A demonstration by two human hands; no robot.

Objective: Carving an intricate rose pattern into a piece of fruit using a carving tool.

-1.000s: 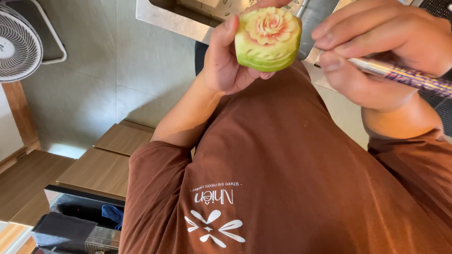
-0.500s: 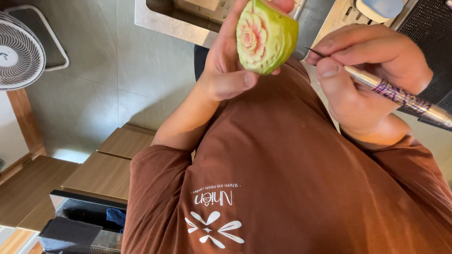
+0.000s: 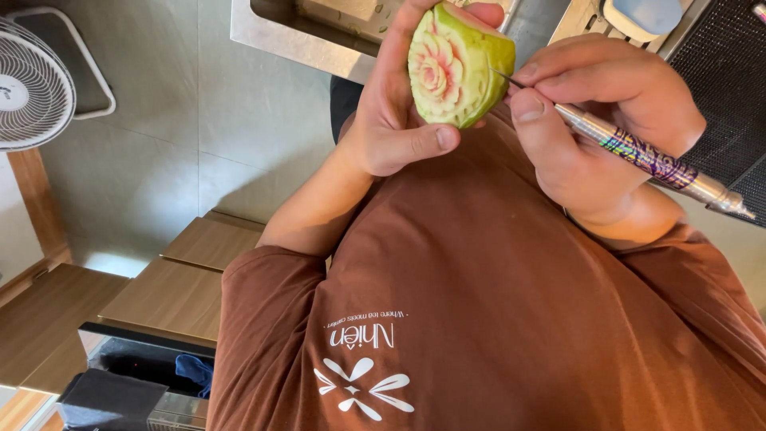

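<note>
A: Head view, left hand?
B: Curled round carved green fruit, w/ pink flower cut, held up in front of brown shirt.
A: Right hand?
B: Pinching carving knife; tip touches fruit's right side. White fan on floor, far left.

Even daylight is filling the frame, brightest at lower left, where glare is washing over the floor. Soft shadows are falling beneath the forearm. Focus is holding sharp centrally; wide-angle distortion is bending the fan at upper left.
</note>
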